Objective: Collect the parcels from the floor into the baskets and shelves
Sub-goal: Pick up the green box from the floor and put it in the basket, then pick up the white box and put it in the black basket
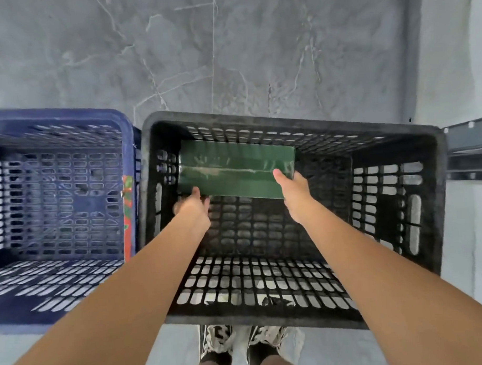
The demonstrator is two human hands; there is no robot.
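Your two bare arms reach out over a big black plastic basket with holes in its sides point(442, 202). Both of your hands hold a flat green parcel wrapped in shiny tape point(235, 169). Your left hand point(193, 207) grips its near left corner, with the fingers tucked under it. Your right hand point(293, 191) grips its near right corner, with the thumb on top. You have the parcel inside the black basket, near the far wall, above the floor of the basket. A blue plastic basket with holes point(57, 188) stands just beside the black one, on its left. Both baskets sit on a grey marble floor point(229, 46).
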